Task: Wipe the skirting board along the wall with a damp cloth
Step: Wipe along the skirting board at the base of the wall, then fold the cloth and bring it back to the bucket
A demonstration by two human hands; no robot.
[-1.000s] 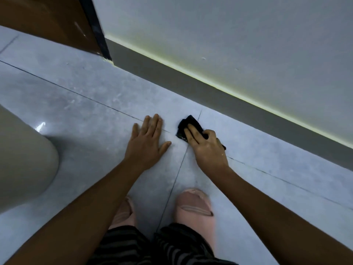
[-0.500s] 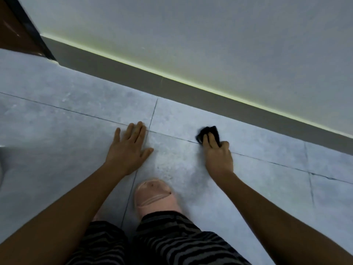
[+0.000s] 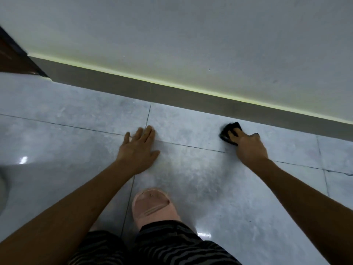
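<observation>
at the far left, a dark brown wooden door edge (image 3: pixel 11 60) marks where the long grey skirting board (image 3: pixel 172 92) begins; the board runs from there away to the right, dropping across the view under a thin yellow-green lit strip (image 3: pixel 191 90) at the foot of the pale wall (image 3: pixel 191 35).

nearer than the board, the left hand (image 3: pixel 138 150) lies flat on the pale grey tiled floor (image 3: pixel 76 121), fingers (image 3: pixel 148 132) spread and straight, holding nothing; it looks like a prop for the crouch. a pink slipper (image 3: pixel 152 205) sits behind it, further from the board.

to the right, the right hand (image 3: pixel 250 148) presses a small crumpled black cloth (image 3: pixel 227 131) against the floor, fingers (image 3: pixel 236 133) curled over the cloth and closed on it. the cloth is close to the skirting board but not touching; a band of tile shows between them.

so the board lies ahead of the right hand's fingertips, its long axis crossing their line and running left to right. the right hand is the nearer of the two. the wipe on this stretch looks not yet begun; the cloth would need to go forward to meet the board, then travel along it.
</observation>
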